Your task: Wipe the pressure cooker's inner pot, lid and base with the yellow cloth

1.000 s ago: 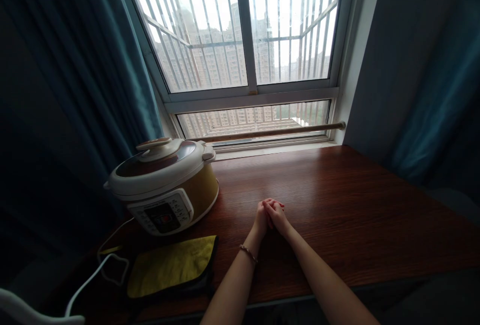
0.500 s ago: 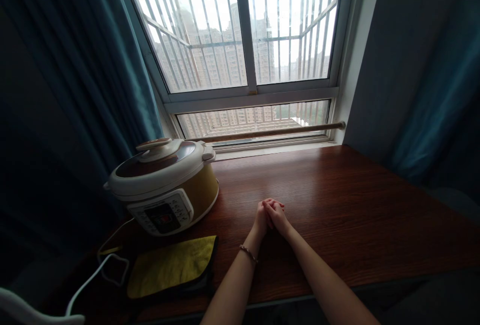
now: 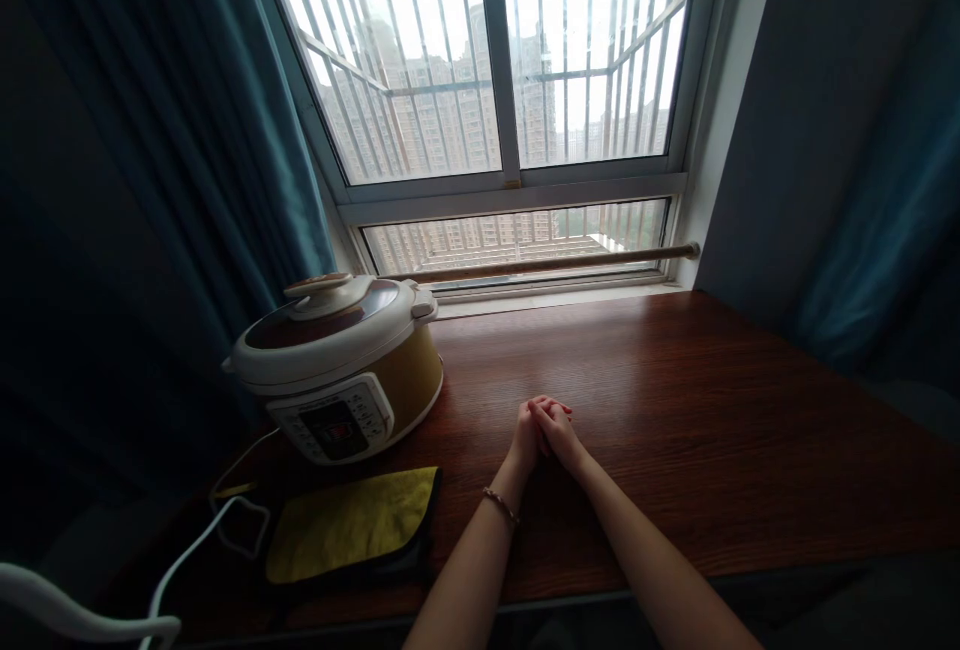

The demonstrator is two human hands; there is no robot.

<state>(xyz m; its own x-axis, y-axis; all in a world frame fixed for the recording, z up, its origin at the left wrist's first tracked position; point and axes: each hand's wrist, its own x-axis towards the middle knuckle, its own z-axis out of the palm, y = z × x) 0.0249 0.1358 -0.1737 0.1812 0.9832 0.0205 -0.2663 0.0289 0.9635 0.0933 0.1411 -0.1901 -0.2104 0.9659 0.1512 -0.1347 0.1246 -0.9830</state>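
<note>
Over the middle of the dark wooden table, my left hand [image 3: 526,433] and my right hand [image 3: 559,430] are clasped together, fingers folded round each other. Both are closed, and no object shows in them. A beaded bracelet [image 3: 500,505] circles my left wrist. To the left of my hands stands a white and gold electric pressure cooker [image 3: 330,380], its lid on and its control panel facing me. A yellow cloth with a dark edge [image 3: 352,523] lies flat in front of the cooker, left of my forearms.
The wooden table [image 3: 720,430] reaches to a barred window [image 3: 510,130] with a rail [image 3: 555,263] across its lower part. A white cord [image 3: 187,555] runs along the left side, near a white curved object [image 3: 67,610]. Blue curtains [image 3: 225,110] hang at both sides.
The view has turned slightly, so the cooker, cloth and window sit a little further right. My hands stay clasped in the same place on the table.
</note>
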